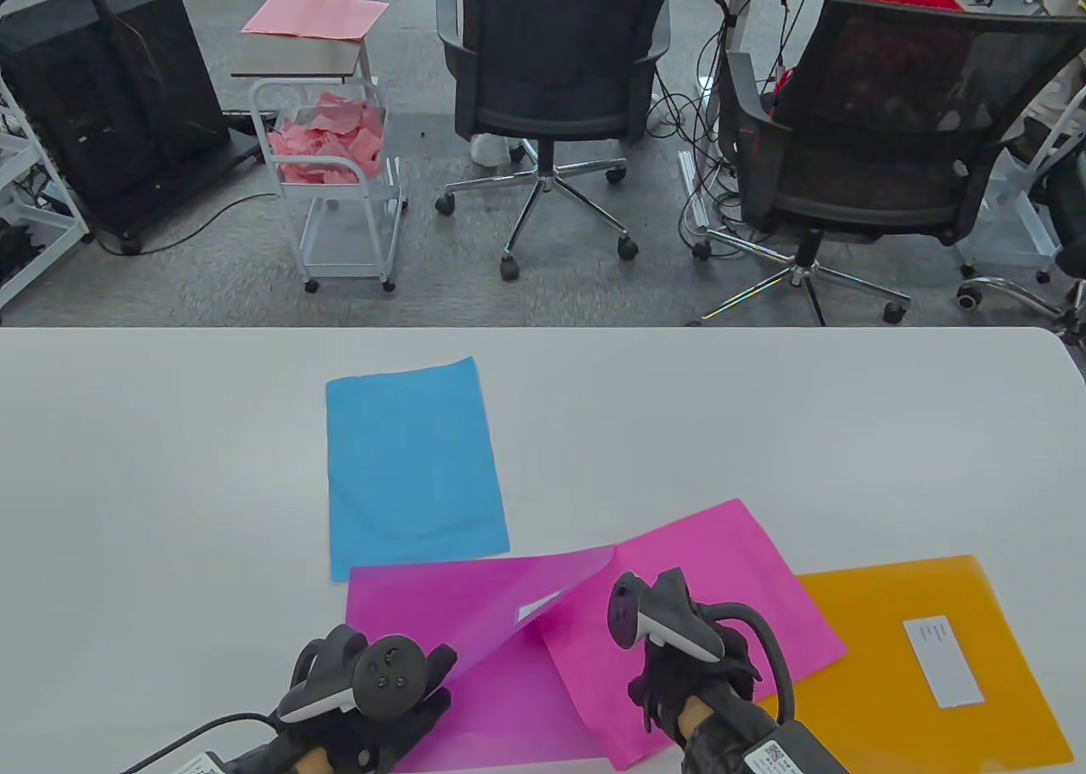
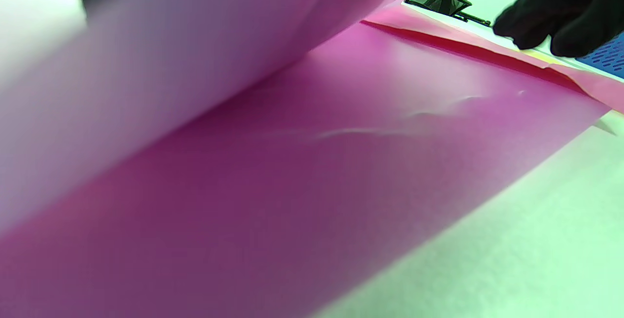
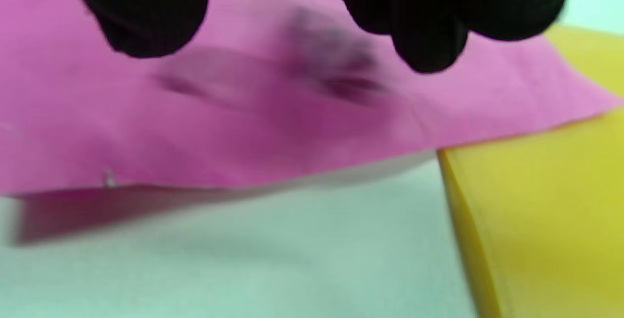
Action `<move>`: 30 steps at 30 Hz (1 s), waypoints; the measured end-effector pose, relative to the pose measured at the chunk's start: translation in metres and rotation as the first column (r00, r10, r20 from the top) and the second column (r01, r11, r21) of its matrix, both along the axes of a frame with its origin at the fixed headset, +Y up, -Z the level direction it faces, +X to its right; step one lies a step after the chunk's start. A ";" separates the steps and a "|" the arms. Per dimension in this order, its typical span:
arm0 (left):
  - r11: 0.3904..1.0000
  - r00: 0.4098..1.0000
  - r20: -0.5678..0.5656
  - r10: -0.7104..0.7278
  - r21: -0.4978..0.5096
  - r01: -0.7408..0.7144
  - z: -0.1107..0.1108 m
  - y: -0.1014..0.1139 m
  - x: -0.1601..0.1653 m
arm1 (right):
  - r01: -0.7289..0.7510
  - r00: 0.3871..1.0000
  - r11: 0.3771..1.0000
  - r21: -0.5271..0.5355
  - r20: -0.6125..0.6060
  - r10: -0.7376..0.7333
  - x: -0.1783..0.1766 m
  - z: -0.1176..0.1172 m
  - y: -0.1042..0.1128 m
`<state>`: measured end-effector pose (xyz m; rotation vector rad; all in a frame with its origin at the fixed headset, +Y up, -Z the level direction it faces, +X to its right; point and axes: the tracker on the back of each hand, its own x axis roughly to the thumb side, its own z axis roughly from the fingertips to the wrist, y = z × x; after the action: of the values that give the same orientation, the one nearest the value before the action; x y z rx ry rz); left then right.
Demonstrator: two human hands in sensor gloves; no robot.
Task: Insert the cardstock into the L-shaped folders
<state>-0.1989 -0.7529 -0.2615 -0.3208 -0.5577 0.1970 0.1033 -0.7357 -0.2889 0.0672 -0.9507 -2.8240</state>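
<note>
Lifting the translucent magenta folder's (image 1: 475, 638) top flap, the left hand (image 1: 365, 706) grips its near edge. Beside it, the right hand (image 1: 691, 681) rests curled fingers (image 3: 429, 30) on the pink cardstock (image 1: 721, 579), which lies partly under that flap and overlaps the orange folder (image 1: 925, 664). Writing on the orange folder's white label (image 1: 942, 651) is too small to read. Beyond the magenta folder lies blue cardstock (image 1: 411, 464).
</note>
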 end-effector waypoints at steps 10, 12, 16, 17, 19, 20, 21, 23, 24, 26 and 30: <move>0.999 0.996 0.085 -0.031 0.033 0.029 0.007 0.002 0.008 | 0.134 0.967 0.991 0.031 -0.222 -0.123 -0.055 0.009 -0.021; 0.999 0.996 0.085 -0.013 0.034 0.010 0.007 0.002 0.007 | 0.285 0.930 0.958 0.010 -0.243 -0.274 -0.062 0.009 -0.020; 1.000 0.998 0.063 0.023 0.012 -0.023 0.005 0.002 0.003 | 0.472 0.839 0.881 -0.017 -0.300 -0.455 -0.057 0.008 -0.013; 1.000 0.998 0.051 0.029 0.008 -0.029 0.004 0.002 0.002 | 0.461 0.863 0.887 0.028 -0.243 -0.442 -0.049 0.006 -0.003; 0.999 0.998 0.035 0.043 -0.002 -0.043 0.003 0.003 0.001 | 0.369 0.921 0.921 0.122 -0.178 -0.345 -0.031 -0.002 0.017; 0.998 0.998 0.026 0.056 -0.013 -0.056 0.002 0.003 0.000 | 0.280 0.958 0.947 0.156 -0.111 -0.265 -0.018 -0.007 0.024; 0.998 0.998 0.019 0.067 -0.018 -0.066 0.002 0.004 -0.001 | 0.214 0.977 0.964 0.160 -0.052 -0.208 -0.009 -0.009 0.028; 0.995 0.996 0.001 0.091 -0.031 -0.091 0.001 0.004 -0.002 | 0.155 0.986 0.983 0.100 0.048 -0.160 0.010 -0.013 0.026; 0.995 0.996 -0.002 0.095 -0.037 -0.095 0.000 0.004 -0.003 | 0.177 0.978 0.982 0.073 0.100 -0.183 0.018 -0.012 0.019; 0.995 0.996 0.001 0.090 -0.034 -0.090 0.000 0.004 -0.003 | 0.188 0.977 0.982 0.004 0.098 -0.187 0.018 -0.010 0.007; 0.999 0.998 0.041 0.051 -0.006 -0.051 0.003 0.003 0.002 | 0.040 0.999 0.999 -0.033 -0.024 -0.041 -0.009 -0.005 -0.011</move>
<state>-0.1974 -0.7500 -0.2583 -0.3160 -0.6064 0.2416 0.0946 -0.7470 -0.2938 0.0092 -1.0031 -2.8385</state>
